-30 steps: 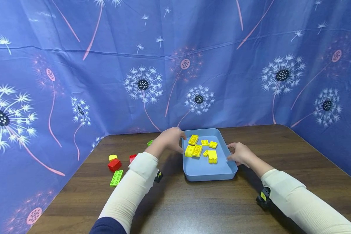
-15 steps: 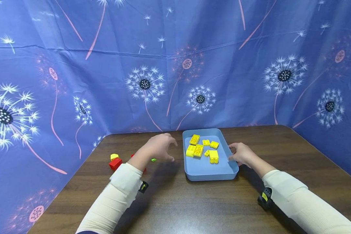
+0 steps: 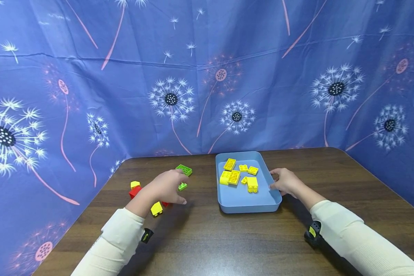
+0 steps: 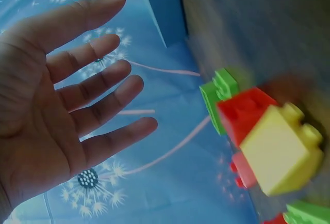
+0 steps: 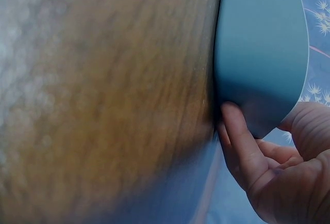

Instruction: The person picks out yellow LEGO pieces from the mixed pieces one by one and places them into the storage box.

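My left hand (image 3: 163,188) hovers over the loose bricks on the table's left side, fingers spread and holding nothing. Its palm (image 4: 41,115) shows bare in the left wrist view. Closest to that hand are a yellow brick (image 3: 156,209), a small green brick (image 3: 182,186) and a red brick (image 4: 246,110) that it partly hides in the head view. My right hand (image 3: 284,181) grips the right side of a blue tray (image 3: 248,203), thumb over the rim and fingers (image 5: 240,131) low against the outer wall. Several yellow bricks (image 3: 252,184) lie in the tray.
A flat green brick (image 3: 184,170) lies farther back. Left of my left hand are a red brick (image 3: 133,192) and a yellow brick (image 3: 135,184). Behind the brown wooden table (image 3: 214,245) hangs a blue dandelion-print cloth (image 3: 193,92).
My left hand has moved left, away from the tray's left side, to above the loose bricks, uncovering the green ones. My right hand has stayed on the tray.
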Demonstrator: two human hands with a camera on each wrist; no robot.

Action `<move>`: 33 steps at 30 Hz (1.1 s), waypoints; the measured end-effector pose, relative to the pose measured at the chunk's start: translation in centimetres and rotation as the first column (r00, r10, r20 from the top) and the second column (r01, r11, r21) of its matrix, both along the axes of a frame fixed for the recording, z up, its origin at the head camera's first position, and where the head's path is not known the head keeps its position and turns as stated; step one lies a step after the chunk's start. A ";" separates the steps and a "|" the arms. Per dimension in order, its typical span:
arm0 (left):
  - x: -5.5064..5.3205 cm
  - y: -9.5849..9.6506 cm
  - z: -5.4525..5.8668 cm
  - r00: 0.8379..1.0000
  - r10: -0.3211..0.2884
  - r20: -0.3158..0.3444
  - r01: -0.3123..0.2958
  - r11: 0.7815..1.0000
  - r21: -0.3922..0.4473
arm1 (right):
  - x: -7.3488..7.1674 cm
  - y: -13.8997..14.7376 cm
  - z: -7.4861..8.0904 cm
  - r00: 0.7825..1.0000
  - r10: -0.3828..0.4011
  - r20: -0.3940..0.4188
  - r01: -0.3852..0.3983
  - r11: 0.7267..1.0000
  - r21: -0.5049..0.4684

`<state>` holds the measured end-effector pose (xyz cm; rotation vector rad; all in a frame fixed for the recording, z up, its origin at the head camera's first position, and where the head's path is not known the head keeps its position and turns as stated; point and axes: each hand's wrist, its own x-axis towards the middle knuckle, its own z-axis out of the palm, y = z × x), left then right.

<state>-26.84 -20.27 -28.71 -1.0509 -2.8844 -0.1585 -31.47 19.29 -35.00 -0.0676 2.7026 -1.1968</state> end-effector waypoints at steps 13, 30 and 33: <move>1.7 -4.1 -1.1 0.992 0.124 0.033 -0.124 0.992 -0.006 | 0.0 0.2 -0.1 1.000 0.007 -0.013 -0.007 1.000 -0.004; 1.7 -7.7 -3.3 0.981 0.139 0.135 -0.145 0.989 0.039 | -0.2 -0.1 -0.1 1.000 -0.001 -0.012 0.001 1.000 -0.020; 1.7 -7.6 -3.5 0.979 0.143 0.147 -0.150 0.988 0.038 | 0.0 0.0 -0.3 1.000 -0.008 -0.004 0.008 1.000 -0.018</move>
